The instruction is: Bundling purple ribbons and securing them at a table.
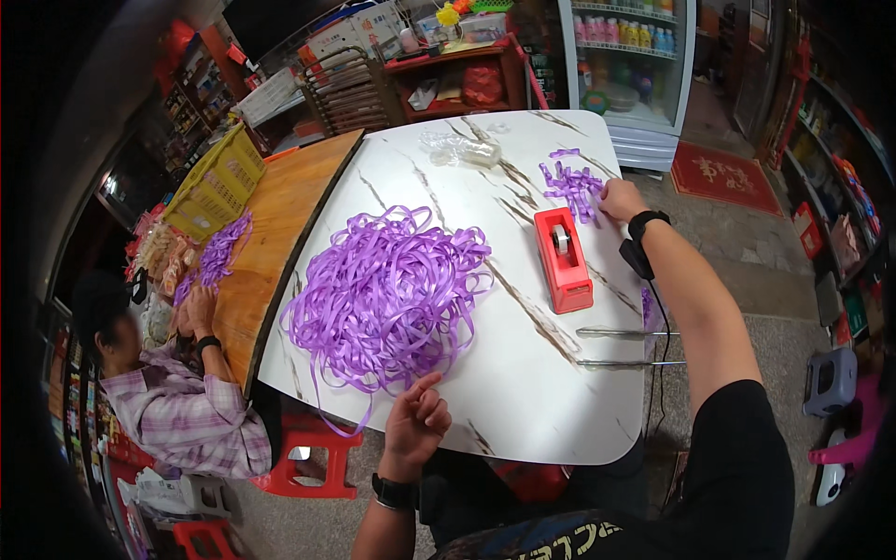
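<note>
- Right hand [620, 201], one: fingers drawn narrow at the right border of the short ribbon pieces; we could not tell whether they gripped one.
- Left hand [417, 420], one: index finger reaching out, the others curled, at the near edge of the ribbon heap; we could not tell whether it pinched a strand.
- Short ribbon pieces [574, 189], one purple cluster, too overlapped for us to count; they lay at mixed angles near the table's far right corner, one strip apart on the far side, its long axis left to right.
- Ribbon heap [387, 294], one, purple, left of centre on the table; tangled, without a single axis, one loop trailing towards us.
- Tape dispenser [565, 271], one, red; long axis far to near, roll end pointing away from us.
- Metal rods [616, 363], two, parallel, lying left to right across the table's right edge.
- Clear plastic bag [462, 149], one, towards the far edge.
- Table [523, 411], one, white, marbled.
- Co-worker [177, 401], one, at a wooden table [294, 191] on our left.
- Crate [215, 182], one, yellow.
</note>
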The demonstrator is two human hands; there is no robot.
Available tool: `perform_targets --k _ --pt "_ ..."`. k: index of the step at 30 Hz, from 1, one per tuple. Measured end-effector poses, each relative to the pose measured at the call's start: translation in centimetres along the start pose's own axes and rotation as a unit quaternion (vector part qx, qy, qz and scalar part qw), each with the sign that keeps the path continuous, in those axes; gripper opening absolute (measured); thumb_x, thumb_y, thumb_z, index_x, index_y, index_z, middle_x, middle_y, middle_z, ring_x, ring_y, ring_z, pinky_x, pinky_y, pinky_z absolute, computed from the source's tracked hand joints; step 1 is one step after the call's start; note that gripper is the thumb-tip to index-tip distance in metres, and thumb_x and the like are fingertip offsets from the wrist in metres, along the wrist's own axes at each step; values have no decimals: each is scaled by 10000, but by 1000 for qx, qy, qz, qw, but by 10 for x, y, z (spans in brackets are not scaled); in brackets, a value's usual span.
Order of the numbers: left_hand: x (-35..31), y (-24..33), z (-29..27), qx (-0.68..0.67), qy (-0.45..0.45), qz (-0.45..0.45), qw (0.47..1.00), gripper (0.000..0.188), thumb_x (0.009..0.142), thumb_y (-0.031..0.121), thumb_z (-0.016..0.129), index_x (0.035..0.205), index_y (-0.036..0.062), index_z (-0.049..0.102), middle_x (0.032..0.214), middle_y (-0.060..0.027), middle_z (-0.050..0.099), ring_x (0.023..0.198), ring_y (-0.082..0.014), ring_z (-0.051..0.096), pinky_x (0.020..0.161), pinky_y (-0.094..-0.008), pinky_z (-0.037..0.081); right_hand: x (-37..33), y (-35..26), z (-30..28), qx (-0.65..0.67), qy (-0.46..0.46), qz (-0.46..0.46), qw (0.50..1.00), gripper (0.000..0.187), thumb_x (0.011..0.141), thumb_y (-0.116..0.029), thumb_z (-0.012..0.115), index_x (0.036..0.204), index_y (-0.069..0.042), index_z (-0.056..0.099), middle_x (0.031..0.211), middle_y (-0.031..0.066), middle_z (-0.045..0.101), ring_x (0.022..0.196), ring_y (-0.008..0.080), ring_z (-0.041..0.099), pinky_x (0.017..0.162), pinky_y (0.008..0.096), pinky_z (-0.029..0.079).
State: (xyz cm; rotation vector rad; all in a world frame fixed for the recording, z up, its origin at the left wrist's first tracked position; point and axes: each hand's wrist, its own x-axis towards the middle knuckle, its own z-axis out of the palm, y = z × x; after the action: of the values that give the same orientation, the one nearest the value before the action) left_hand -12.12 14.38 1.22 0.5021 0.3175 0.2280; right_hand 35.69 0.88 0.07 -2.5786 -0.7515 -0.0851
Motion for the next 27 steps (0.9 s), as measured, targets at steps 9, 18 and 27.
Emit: perform_targets --k 9,18,27 --pt "6 -2 4 2 -6 -1 1000 369 855 212 361 1163 29 449 572 25 269 529 -90 304 517 -224 265 -3 0 -17 19 -67 68 995 211 644 -220 627 686 -15 649 685 141 622 648 229 611 613 308 477" --pt "8 -5 11 -6 -1 -8 1000 334 849 212 396 1104 5 458 556 28 260 517 -87 297 497 -224 244 -14 -21 -24 141 -152 -34 978 328 615 -289 645 697 28 636 678 145 619 600 213 591 609 299 464" --pt "8 -3 11 -3 23 -9 1000 329 847 208 391 1103 14 464 554 29 258 512 -86 291 504 -222 253 -25 -28 -39 4 -231 -109 967 297 618 -284 631 688 5 634 744 181 612 675 268 594 636 326 464"
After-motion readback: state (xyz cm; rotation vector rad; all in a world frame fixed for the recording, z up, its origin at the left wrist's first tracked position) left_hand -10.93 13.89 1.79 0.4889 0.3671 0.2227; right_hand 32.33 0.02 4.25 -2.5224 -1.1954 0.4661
